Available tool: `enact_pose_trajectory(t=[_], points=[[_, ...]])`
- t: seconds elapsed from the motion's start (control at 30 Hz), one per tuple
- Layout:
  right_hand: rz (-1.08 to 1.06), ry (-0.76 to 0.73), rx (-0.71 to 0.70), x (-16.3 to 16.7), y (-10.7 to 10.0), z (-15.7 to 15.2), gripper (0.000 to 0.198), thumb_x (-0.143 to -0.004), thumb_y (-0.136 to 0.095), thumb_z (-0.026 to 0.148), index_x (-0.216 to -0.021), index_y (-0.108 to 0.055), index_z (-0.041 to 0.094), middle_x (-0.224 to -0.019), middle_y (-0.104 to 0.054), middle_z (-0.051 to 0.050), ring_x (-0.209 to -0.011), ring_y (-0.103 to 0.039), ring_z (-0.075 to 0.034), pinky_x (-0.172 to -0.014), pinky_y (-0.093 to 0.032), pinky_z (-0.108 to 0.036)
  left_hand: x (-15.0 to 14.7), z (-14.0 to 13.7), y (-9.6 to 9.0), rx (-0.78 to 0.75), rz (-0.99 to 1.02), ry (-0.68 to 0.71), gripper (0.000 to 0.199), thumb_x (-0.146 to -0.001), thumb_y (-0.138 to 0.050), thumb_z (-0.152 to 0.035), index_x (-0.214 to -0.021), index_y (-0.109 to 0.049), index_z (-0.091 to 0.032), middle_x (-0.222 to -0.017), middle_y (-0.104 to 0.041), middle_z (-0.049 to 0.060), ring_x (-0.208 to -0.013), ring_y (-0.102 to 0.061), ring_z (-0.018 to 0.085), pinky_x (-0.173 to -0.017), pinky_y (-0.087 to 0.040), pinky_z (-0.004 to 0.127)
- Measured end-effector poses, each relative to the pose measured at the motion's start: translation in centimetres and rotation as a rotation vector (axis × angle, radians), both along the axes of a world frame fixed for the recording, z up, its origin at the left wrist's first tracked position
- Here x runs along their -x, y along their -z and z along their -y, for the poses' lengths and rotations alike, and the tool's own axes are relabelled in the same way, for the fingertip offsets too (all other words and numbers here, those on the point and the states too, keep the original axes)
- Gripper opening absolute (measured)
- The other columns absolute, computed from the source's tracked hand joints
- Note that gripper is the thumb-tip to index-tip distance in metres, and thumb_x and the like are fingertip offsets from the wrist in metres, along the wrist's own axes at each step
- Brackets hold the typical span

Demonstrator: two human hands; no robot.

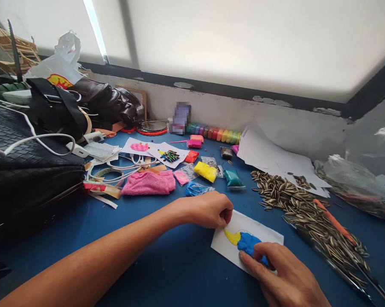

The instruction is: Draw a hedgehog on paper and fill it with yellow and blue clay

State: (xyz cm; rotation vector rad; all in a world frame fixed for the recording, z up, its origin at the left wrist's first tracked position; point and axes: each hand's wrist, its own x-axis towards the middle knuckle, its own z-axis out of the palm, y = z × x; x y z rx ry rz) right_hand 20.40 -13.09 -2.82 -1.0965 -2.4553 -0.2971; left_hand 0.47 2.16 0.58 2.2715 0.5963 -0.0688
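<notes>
A small white card point(224, 243) lies tilted on the blue table in front of me. It bears a flattened patch of yellow modelling clay point(232, 237), joined to a larger patch of blue modelling clay point(247, 243). My left hand point(213, 209) is closed, its curled fingers against the card's upper left edge beside the tip of the yellow clay; what it pinches, if anything, is hidden. My right hand point(284, 270) has thumb and index finger bent on the lower right of the blue clay, covering part of it.
Packets of yellow clay point(205, 171) and teal clay point(234, 180) lie beyond the card, near a pink cloth point(149, 182). Sunflower seeds point(310, 217) spread at right with an orange-handled tool point(335, 221). A black bag point(29, 179) stands left; paper sheets point(269, 151) lie behind.
</notes>
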Motion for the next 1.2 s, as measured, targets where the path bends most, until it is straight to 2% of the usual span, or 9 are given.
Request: enact_pose_trajectory(t=[0.13, 0.27, 0.33, 0.87, 1.07, 1.2], points=[[0.001, 0.016, 0.013, -0.16, 0.23, -0.05, 0.035, -0.088, -0.048, 0.004, -0.115, -0.066, 0.016, -0.089, -0.059, -0.009, -0.074, -0.056, -0.014, -0.063, -0.049, -0.025, 0.12, -0.03, -0.14, 0.001, -0.025, 0.050, 0.015, -0.072, -0.063, -0.021, -0.085, -0.062, -0.016, -0.079, -0.062, 0.000, -0.069, -0.055, 0.011, -0.058, -0.040, 0.020], [0.018, 0.036, -0.004, -0.49, 0.32, 0.12, 0.035, -0.088, -0.048, 0.003, -0.115, -0.066, 0.016, -0.094, -0.059, -0.011, -0.080, -0.058, -0.015, -0.068, -0.051, -0.026, 0.19, 0.13, -0.25, -0.075, -0.067, 0.073, 0.039, -0.064, -0.076, -0.035, -0.093, -0.058, -0.018, -0.088, -0.059, 0.000, -0.076, -0.052, 0.014, -0.059, -0.038, 0.021], [0.016, 0.040, -0.007, -0.58, 0.34, 0.19, 0.035, -0.088, -0.049, 0.003, -0.115, -0.066, 0.016, -0.095, -0.059, -0.011, -0.081, -0.058, -0.016, -0.068, -0.051, -0.027, 0.16, 0.29, -0.28, -0.111, -0.080, 0.067, 0.042, -0.064, -0.077, -0.038, -0.095, -0.056, -0.018, -0.091, -0.057, 0.001, -0.083, -0.052, 0.016, -0.062, -0.038, 0.022], [0.043, 0.022, 0.026, -0.14, 0.19, 0.05, 0.036, -0.089, -0.047, 0.005, -0.119, -0.065, 0.016, -0.091, -0.061, -0.010, -0.074, -0.059, -0.014, -0.064, -0.051, -0.025, -0.04, 0.61, -0.78, -0.105, -0.134, 0.068, 0.043, -0.067, -0.075, -0.038, -0.099, -0.056, -0.017, -0.098, -0.057, 0.003, -0.092, -0.053, 0.018, -0.066, -0.039, 0.023], [0.093, 0.026, -0.109, -0.35, -0.23, 0.08, 0.037, -0.088, -0.049, 0.001, -0.119, -0.065, 0.012, -0.090, -0.062, -0.012, -0.074, -0.059, -0.016, -0.066, -0.049, -0.029, 0.04, 0.59, -0.69, -0.106, -0.134, 0.079, 0.043, -0.068, -0.075, -0.038, -0.099, -0.056, -0.017, -0.098, -0.058, 0.003, -0.091, -0.054, 0.018, -0.067, -0.040, 0.024], [0.106, 0.030, -0.146, 0.05, -0.25, -0.27, 0.032, -0.091, -0.047, 0.004, -0.114, -0.068, 0.012, -0.088, -0.063, -0.012, -0.072, -0.058, -0.016, -0.064, -0.049, -0.029, 0.07, 0.59, -0.78, -0.110, -0.138, 0.078, 0.044, -0.068, -0.075, -0.039, -0.100, -0.056, -0.017, -0.098, -0.058, 0.003, -0.091, -0.055, 0.018, -0.066, -0.039, 0.023]])
